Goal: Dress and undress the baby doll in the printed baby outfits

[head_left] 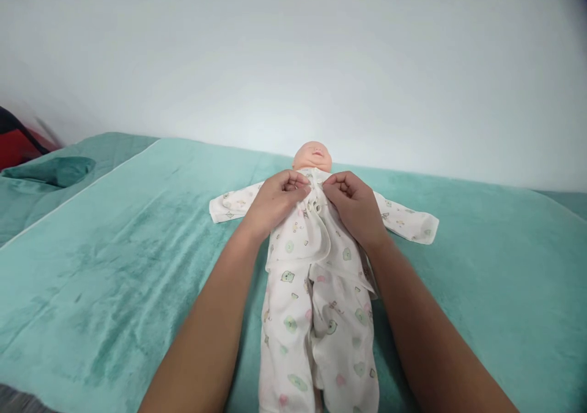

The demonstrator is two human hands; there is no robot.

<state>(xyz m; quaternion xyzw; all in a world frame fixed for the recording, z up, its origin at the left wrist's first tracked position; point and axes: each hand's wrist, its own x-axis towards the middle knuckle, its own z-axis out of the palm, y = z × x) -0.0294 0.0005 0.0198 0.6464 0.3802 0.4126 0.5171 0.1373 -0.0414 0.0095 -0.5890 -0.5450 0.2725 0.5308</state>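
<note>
A baby doll (312, 156) lies on its back on a teal towel (114, 248), head away from me. It wears a white printed jacket (302, 235) and matching trousers (316, 339), sleeves spread to both sides. My left hand (275, 202) pinches the left front edge of the jacket at the doll's chest, fingers curled. My right hand (353, 205) pinches the right front edge just beside it. The two hands nearly meet at the button line (316, 205) below the collar. The jacket's lower part hangs open.
A white wall (293, 70) runs behind the bed. At the far left lie a dark teal folded cloth (50, 171) and something red and black (16, 144). A second teal sheet (27, 211) shows under the towel's left edge.
</note>
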